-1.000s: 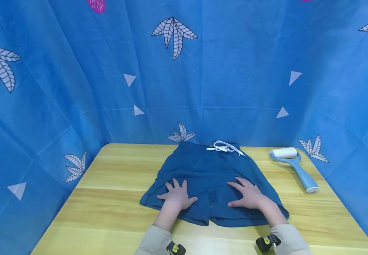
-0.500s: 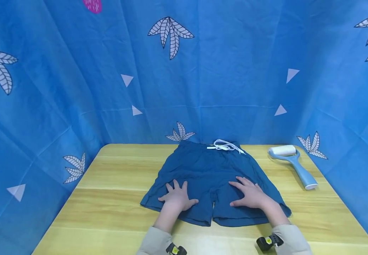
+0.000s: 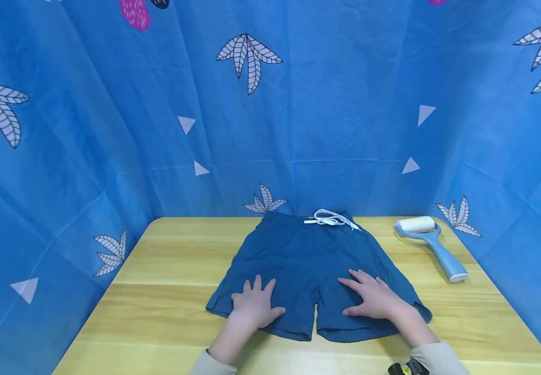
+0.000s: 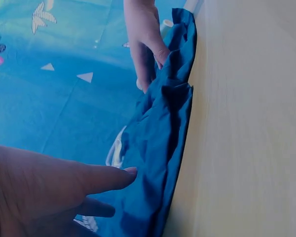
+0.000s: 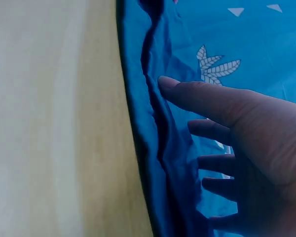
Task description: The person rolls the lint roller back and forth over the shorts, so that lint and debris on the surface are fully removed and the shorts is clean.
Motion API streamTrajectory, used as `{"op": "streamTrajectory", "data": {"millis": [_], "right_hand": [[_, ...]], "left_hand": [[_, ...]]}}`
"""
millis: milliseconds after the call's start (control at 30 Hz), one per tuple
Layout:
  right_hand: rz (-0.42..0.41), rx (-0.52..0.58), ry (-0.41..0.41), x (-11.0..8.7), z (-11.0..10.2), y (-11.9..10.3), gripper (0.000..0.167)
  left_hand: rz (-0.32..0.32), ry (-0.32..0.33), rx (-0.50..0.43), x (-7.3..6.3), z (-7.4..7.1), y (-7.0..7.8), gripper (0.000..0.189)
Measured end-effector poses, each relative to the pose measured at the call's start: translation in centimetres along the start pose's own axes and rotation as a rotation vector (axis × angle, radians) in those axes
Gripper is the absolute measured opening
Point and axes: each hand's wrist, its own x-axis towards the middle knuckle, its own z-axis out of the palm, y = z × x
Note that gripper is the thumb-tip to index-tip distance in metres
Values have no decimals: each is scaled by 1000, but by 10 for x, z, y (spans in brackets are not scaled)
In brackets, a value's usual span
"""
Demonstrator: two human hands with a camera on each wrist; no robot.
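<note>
Dark blue shorts [image 3: 293, 250] lie spread on the wooden table, waistband at the far edge and leg openings toward me. A white drawstring [image 3: 330, 217] is tied in a bow at the waistband. Over the left leg is my left hand [image 3: 253, 307], its fingers spread. The left wrist view shows its thumb [image 4: 108, 177] extended close above the cloth near the hem. My right hand [image 3: 373, 298] is at the right leg with fingers spread and extended. Its thumb tip meets the creased cloth in the right wrist view. Neither hand grips the fabric.
A lint roller [image 3: 431, 242] with a blue handle and white roll lies right of the shorts on the table [image 3: 172, 271]. A blue patterned curtain [image 3: 345, 104] rises behind the table and along both sides.
The gap between the shorts' legs has widened, and the right leg's outer hem has shifted slightly right. Both hands have drawn slightly toward me. The lint roller stays in place.
</note>
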Motion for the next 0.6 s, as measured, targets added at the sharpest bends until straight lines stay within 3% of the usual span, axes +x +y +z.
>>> {"op": "streamTrajectory", "data": {"millis": [200,433,600], "right_hand": [[-76,-44,44,-12,-1,2,72],[-163,-130,175,-27,-15,8,66],[-166,-178,260,-38,-30,17,63]], "left_hand": [[50,16,15,-15,-12,-19,72],[89,37,66,-27,-25,-51,69],[135,112,111,-32,-24,-76,66]]}}
